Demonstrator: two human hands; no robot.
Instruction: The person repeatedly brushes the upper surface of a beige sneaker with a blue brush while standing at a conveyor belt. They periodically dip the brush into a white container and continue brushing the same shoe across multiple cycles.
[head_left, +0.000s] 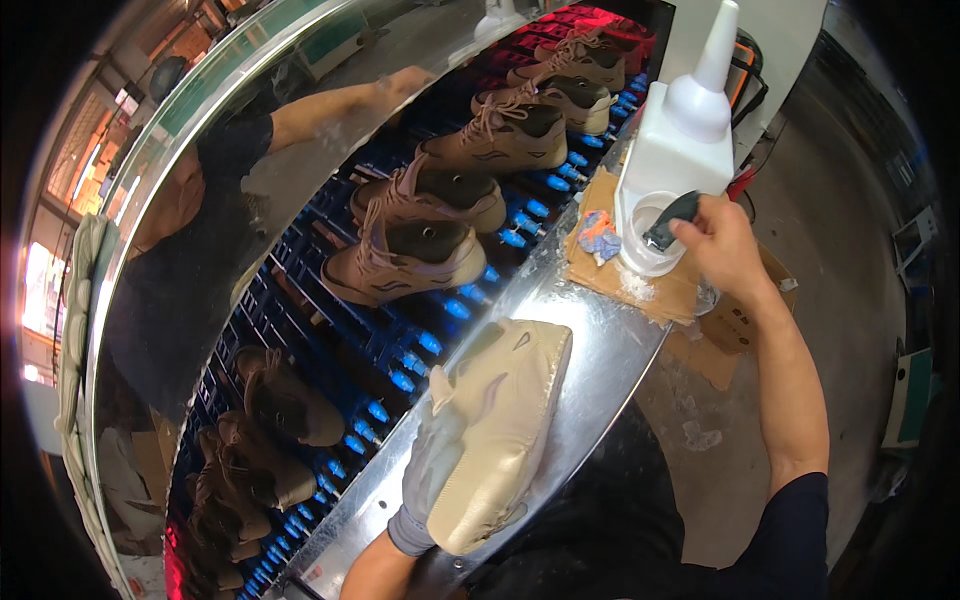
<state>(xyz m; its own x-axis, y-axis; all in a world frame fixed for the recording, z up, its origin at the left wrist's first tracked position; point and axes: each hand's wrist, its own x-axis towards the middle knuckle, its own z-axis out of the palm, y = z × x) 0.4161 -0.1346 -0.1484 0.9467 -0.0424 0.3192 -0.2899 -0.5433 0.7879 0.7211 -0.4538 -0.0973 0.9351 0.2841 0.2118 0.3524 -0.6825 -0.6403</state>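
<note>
My left hand (431, 461), in a grey glove, holds a beige shoe upper (502, 427) with its side turned up, over the metal ledge (360, 495). At the upper right my bare right hand (724, 244) pinches a dark, flat piece (671, 221) whose lower end is in a small white cup (652, 259). What the piece is, I cannot tell. Behind the cup stands a white plastic bottle (679, 146) with a long nozzle. Cup and bottle are on a piece of brown cardboard (645, 296), beside a crumpled orange and blue wad (598, 236).
Left of the ledge runs a conveyor rack with blue-tipped pegs (429, 343), carrying several brown shoes (409, 259). A curved reflective metal hood (255, 180) rises over its far side. Below the ledge, at the right, a cardboard box (731, 319) lies on the floor.
</note>
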